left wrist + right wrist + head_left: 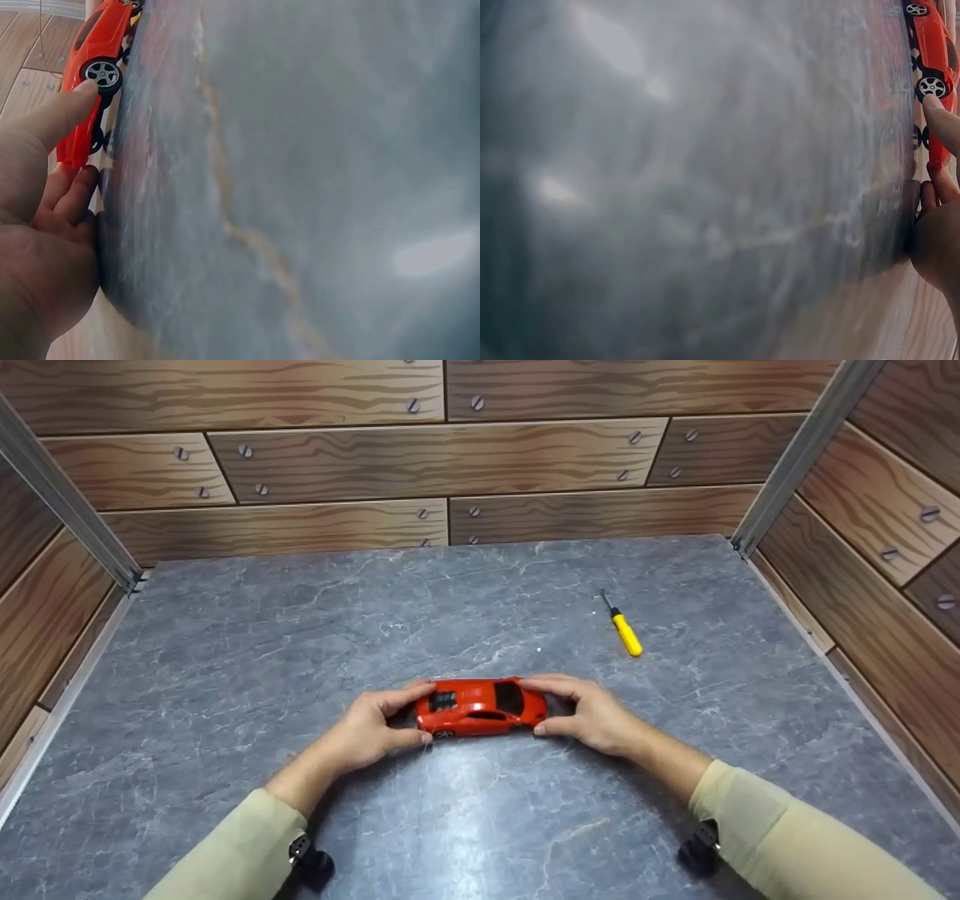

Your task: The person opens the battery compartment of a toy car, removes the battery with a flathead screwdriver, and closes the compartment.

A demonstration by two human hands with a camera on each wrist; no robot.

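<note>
Red and glossy, a toy sports car (480, 709) sits upright, wheels downward, near the middle of the grey, marble-patterned surface (450, 607), crosswise to the person. Its dark windscreen (509, 697) is toward the right and its black engine cover (442, 700) toward the left. Whether every wheel touches the surface is hard to tell.

The left hand (367, 726) holds the rear end, its grip parted only by the car's width: fingers along the far side, thumb on the near side. In the left wrist view that thumb lies against the silver-spoked rear wheel (103, 73). The right hand (596, 716) has the front end in a matching grip, fingers at the far corner and thumb at the near one; its wrist view shows the thumb tip on the front wheel (931, 88).

Beyond the right hand, well apart from the car, lies a yellow-handled screwdriver (628, 636), its shaft pointing away from the person. Pale green sleeves (232, 847) cover both forearms, with a black strap-mounted device (701, 849) at each cuff. Wood-patterned panels (435, 457) with printed screws rise around the surface.
</note>
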